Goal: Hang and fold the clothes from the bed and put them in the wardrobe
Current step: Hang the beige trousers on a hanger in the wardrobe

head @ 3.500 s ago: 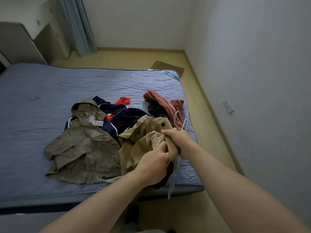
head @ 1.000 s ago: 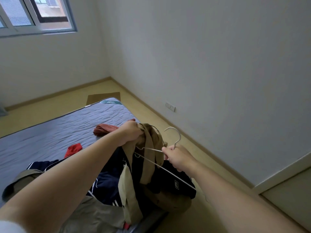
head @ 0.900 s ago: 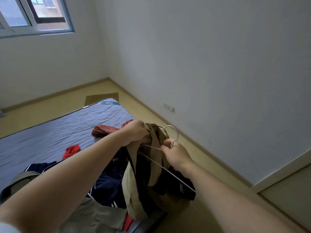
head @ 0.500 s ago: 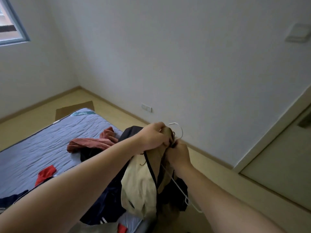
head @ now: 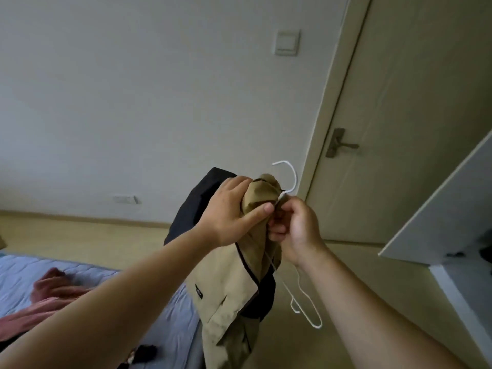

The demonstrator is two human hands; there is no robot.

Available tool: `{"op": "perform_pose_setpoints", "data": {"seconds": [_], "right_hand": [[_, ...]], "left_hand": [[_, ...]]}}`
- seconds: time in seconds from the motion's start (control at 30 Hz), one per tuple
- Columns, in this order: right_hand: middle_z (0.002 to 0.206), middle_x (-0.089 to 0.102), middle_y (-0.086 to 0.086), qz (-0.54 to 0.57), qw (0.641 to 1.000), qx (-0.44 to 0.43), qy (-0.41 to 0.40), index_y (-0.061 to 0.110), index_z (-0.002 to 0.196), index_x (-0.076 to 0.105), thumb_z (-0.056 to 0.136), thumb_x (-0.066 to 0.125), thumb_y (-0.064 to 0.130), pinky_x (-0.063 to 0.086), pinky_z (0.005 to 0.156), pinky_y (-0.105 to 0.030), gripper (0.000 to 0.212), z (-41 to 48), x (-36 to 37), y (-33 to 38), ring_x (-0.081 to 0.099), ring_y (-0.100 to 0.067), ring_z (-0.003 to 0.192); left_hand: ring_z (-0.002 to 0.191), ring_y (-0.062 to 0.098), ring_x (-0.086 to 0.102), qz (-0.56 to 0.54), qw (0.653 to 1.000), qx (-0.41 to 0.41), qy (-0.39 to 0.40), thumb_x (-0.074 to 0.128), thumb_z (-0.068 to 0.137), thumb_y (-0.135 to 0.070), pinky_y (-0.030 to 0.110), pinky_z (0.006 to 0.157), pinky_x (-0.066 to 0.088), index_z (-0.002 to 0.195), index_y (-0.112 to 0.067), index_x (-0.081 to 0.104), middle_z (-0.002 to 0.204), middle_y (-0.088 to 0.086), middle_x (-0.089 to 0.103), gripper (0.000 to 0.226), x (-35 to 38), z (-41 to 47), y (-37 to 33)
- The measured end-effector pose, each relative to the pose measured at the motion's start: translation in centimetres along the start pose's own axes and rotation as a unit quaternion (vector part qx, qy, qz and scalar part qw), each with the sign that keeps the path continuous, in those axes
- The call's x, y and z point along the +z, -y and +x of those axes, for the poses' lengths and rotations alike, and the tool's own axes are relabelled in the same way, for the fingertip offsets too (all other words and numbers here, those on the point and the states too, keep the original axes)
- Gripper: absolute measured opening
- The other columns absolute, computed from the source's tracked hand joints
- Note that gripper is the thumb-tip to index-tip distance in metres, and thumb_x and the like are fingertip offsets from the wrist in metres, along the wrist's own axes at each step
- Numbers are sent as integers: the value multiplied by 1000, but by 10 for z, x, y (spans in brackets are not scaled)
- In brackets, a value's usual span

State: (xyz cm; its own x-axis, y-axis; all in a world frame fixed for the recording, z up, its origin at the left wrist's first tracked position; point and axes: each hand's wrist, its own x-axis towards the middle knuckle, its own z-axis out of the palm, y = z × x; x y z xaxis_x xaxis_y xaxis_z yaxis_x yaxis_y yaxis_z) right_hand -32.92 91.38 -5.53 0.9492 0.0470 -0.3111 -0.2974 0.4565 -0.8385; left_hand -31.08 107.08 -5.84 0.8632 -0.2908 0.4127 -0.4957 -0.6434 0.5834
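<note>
Lifted clear of the bed within the last second, the khaki jacket now dangles facing the door. The left hand clamps its bunched collar. The right hand pinches the hanger just beneath the hook, one wire shoulder poking out below, so the hanging looks unfinished.

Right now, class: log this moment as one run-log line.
step: hanging | left grip: holds khaki jacket top | right grip: pinches white hanger below hook | bed: pink garment
</note>
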Motion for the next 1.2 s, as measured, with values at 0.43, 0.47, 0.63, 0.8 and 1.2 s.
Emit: {"op": "perform_pose_setpoints", "data": {"seconds": [0.43,0.47,0.63,0.8,1.2], "right_hand": [[64,48,-2,25,986,-144,-82,16,80,58,95,40,10,25,46,-25,24,18,-156,147,38,-10,49],[63,45,-1,38,984,-151,-82,15,80,56,92,39,7,24,46,-25,22,20,-170,156,36,-10,49],[62,50,-3,45,975,-176,-124,10,88,56,93,38,2,35,47,-26,21,32,-234,196,44,-13,51],[70,69,-4,-177,936,-200,-230,14,94,67,93,50,9,54,63,-38,18,39,-296,213,66,-22,65],[125,56,-3,-535,592,-165,-580,33,148,24,86,55,53,52,93,-41,72,66,-426,229,61,-25,110]], "left_hand": [[95,12,58,-153,975,162,-1,57,95,-41,33,88,48,90,-22,68,95,-12,59,23,150,174,-150],[92,10,58,-157,973,172,2,55,95,-39,29,86,47,88,-20,67,93,-11,60,23,161,185,-160],[75,10,58,-187,965,177,45,54,101,-19,24,71,47,78,-23,56,78,-9,59,24,215,232,-199],[75,9,58,-203,954,204,77,51,104,-19,23,68,48,83,-29,56,82,-7,59,24,273,266,-229],[67,-5,55,-293,892,307,155,48,104,-15,6,63,38,82,-23,49,72,-15,51,24,401,353,-319]]}}
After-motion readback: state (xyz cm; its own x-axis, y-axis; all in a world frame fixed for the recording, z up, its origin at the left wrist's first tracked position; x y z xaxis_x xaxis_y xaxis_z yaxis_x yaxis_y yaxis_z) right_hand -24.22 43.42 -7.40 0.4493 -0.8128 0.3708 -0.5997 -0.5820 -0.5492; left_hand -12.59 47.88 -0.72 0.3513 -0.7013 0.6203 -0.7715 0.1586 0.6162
